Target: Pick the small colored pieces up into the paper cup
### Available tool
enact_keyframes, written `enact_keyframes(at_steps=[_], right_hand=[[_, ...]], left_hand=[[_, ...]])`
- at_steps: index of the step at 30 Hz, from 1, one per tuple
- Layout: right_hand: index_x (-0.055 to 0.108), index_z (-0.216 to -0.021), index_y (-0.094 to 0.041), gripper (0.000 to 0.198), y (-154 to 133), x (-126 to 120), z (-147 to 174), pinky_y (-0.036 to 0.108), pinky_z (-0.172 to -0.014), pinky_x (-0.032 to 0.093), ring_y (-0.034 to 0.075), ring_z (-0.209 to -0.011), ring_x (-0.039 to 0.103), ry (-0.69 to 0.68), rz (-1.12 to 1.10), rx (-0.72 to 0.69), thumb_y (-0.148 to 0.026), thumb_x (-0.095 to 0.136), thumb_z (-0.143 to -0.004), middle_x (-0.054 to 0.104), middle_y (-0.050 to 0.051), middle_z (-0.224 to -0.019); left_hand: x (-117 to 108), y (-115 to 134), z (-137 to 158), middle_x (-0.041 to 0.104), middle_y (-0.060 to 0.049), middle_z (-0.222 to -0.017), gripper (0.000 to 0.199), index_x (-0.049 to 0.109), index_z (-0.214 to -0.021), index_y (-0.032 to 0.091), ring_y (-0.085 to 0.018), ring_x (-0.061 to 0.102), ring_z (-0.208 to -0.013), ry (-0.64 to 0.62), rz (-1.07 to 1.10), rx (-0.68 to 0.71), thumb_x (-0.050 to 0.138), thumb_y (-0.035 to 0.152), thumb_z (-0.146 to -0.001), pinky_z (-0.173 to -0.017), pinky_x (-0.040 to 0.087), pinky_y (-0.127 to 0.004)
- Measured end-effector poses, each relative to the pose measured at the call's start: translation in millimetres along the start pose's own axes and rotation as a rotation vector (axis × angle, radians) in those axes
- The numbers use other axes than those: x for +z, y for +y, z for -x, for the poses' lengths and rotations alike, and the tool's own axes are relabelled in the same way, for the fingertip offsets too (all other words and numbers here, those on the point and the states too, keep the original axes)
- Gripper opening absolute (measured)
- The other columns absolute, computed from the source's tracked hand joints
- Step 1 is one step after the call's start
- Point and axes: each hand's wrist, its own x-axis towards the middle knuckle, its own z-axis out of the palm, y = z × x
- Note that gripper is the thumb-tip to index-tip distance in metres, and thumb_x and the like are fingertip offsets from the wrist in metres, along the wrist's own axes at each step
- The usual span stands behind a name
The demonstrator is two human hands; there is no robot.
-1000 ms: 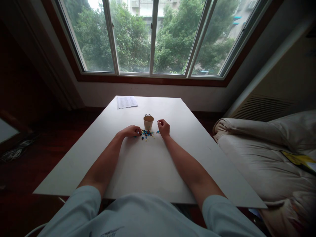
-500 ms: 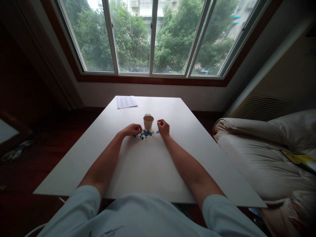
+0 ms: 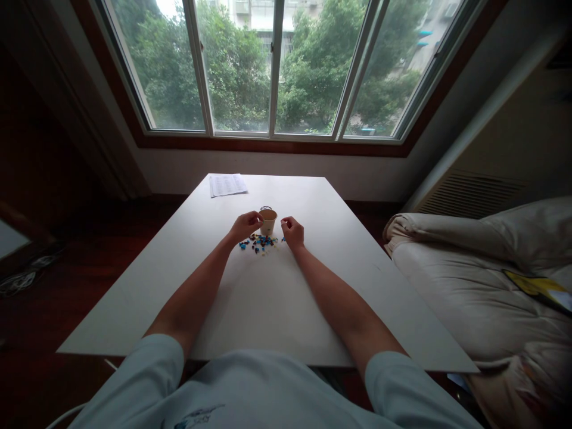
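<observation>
One camera, worn on the head, looks forward and down. It sees the window (image 3: 241, 77) up top, the table (image 3: 268, 304) in the middle, the shirt (image 3: 268, 390) at the bottom. The left hand (image 3: 245, 227) and right hand (image 3: 294, 232) look small. The dark left edge is hard to see.

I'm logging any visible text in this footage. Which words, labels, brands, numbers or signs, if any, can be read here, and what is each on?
No text is readable.
Printed sheets on the table: rows of print, too small to read.
Cup: a small dark mark low on its side, too small to tell if it is lettering.
Shirt: a dark print, not legible as words.
</observation>
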Motion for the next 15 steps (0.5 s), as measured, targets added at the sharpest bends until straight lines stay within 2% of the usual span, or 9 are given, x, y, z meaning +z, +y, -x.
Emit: enact_keyframes(at_steps=[4,8,11,15], right_hand=[[0.069,-0.088,-0.021,0.028,-7,3,3,0.027,-0.063,0.038,0.016,-0.06,0.053,-0.023,0.042,-0.016,-0.04,0.049,-0.089,0.058,-0.001,-0.063],[0.069,-0.09,-0.02,0.028,-13,0,4,0.026,-0.064,0.038,0.016,-0.064,0.055,0.003,0.098,0.009,-0.037,0.047,-0.09,0.061,0.0,-0.067],[0.069,-0.091,-0.02,0.028,-18,-1,6,0.026,-0.065,0.038,0.016,-0.065,0.055,-0.013,0.126,0.026,-0.037,0.046,-0.091,0.062,0.0,-0.068],[0.069,-0.092,-0.02,0.027,-26,3,12,0.025,-0.065,0.037,0.015,-0.064,0.054,-0.06,0.152,-0.042,-0.035,0.047,-0.091,0.062,-0.001,-0.068]], left_hand=[[9,2,-5,0.044,0.005,-0.061,0.017,0.069,-0.091,0.02,-0.01,0.038,-0.057,0.19,-0.037,0.012,0.068,0.034,-0.081,-0.055,0.029,-0.024],[15,-3,-9,0.045,0.005,-0.061,0.018,0.069,-0.093,0.02,-0.01,0.042,-0.058,0.344,-0.111,-0.066,0.066,0.034,-0.082,-0.056,0.032,-0.023],[18,-7,-10,0.049,0.005,-0.062,0.019,0.069,-0.094,0.02,-0.01,0.045,-0.058,0.355,-0.143,-0.117,0.065,0.035,-0.083,-0.055,0.033,-0.023],[24,-10,-9,0.049,0.005,-0.061,0.018,0.069,-0.094,0.021,-0.011,0.045,-0.058,0.331,-0.171,-0.115,0.063,0.034,-0.083,-0.056,0.034,-0.023]])
